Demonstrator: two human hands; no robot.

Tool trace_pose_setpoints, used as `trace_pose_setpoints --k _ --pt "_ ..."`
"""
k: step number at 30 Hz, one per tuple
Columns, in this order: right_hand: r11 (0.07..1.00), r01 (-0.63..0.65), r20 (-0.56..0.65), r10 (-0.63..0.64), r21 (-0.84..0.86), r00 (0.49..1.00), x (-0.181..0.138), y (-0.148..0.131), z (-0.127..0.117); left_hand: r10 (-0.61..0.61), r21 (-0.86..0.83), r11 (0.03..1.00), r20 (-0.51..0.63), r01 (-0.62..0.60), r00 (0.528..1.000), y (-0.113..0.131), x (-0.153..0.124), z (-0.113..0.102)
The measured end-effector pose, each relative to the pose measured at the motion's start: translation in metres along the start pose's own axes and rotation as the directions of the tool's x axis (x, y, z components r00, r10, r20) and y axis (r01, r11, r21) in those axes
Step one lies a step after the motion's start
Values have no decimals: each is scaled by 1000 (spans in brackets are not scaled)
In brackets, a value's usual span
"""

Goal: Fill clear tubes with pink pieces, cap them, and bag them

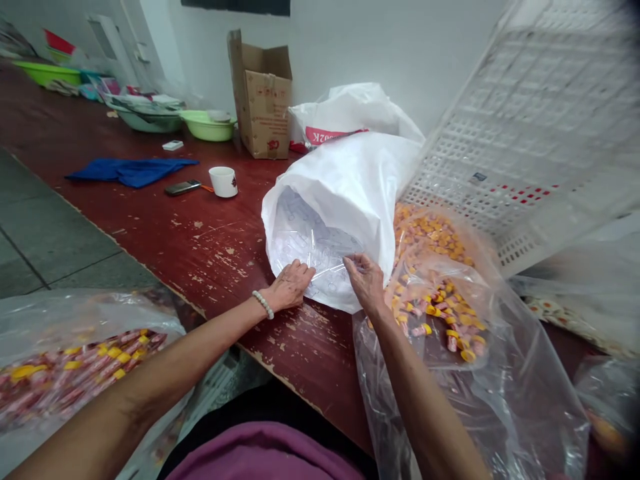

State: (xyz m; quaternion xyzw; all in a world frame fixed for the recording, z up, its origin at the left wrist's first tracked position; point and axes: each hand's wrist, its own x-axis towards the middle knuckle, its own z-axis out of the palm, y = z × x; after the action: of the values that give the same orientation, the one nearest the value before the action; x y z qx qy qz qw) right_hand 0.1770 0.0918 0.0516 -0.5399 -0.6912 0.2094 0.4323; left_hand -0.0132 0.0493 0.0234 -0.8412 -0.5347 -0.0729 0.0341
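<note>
A white woven sack lies on its side on the table, its mouth facing me. Inside are many thin clear plastic tubes. My left hand, with a beaded bracelet on the wrist, rests at the lower left of the mouth, fingers curled in; what they hold is hidden. At the right side of the mouth, my right hand has its fingers bent and pinched at the end of a clear tube. That tube stretches across towards the left fingertips.
Right of the sack, a clear plastic bag holds yellow-capped pieces. A white perforated crate leans over it. A cup, a phone, a blue cloth and a carton stand left. Another filled bag lies lower left.
</note>
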Motion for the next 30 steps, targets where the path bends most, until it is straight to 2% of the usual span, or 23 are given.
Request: trace_pose_setpoints --k 7,10,14,19,24,28,29,30 --pt "997 8 75 -14 73 997 -46 6 -9 -73 0 997 52 73 996 -5 -25 -26" --pt "998 -4 81 -1 64 997 -58 10 -14 -141 -67 988 23 142 990 -11 -28 -34" --pt "999 38 127 -35 -19 991 -63 16 -15 -199 -207 957 47 204 979 -7 -6 -31" --pt "984 119 200 -91 -133 975 -60 21 -8 -206 -219 948 138 233 969 10 32 -16" --pt "981 173 148 -159 -85 976 -58 19 -8 -202 -306 921 158 242 967 7 38 -15" --pt "973 233 91 -232 3 968 -60 10 -11 -214 -456 854 135 252 968 4 23 -23" --pt "971 237 105 -238 23 966 -60 7 -11 -196 -549 800 145 243 970 5 17 -25" --pt "971 235 133 -238 39 962 -61 4 -12 -159 -675 700 170 232 973 7 11 -27"
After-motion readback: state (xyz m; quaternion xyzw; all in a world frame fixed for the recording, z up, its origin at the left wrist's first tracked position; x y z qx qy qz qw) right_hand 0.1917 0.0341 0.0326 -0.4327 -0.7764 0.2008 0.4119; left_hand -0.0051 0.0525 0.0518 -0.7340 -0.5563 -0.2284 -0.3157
